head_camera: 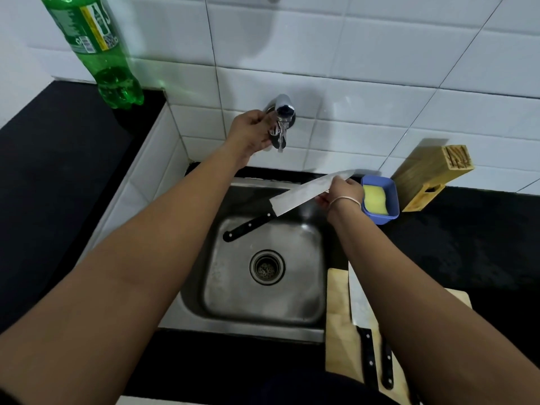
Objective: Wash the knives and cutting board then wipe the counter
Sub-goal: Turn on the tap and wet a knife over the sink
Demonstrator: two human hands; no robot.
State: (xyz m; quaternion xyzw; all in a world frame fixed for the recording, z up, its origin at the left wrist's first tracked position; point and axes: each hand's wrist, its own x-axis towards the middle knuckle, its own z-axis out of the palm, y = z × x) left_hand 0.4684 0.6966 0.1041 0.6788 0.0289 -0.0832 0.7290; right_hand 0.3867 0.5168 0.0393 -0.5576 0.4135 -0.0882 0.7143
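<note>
A black counter (467, 244) surrounds a steel sink (263, 287); at the sink's right edge a wooden cutting board (336, 331) carries two more knives (365, 340), seemingly awaiting washing. The right hand (342, 194) pinches a large knife (304, 194) by its blade over the sink's back edge, handle hanging over the basin. The left hand (251, 133) grips the wall tap (282, 121), likely to run water.

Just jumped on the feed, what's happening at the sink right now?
A person is starting on the knives. The left hand grips the wall tap, while the right hand pinches the blade of a large knife held over the steel sink, handle pointing into the basin. No clear stream of water shows. Two more knives wait on the wooden cutting board right of the sink. A yellow sponge sits in a blue tub beside the knife block.
</note>
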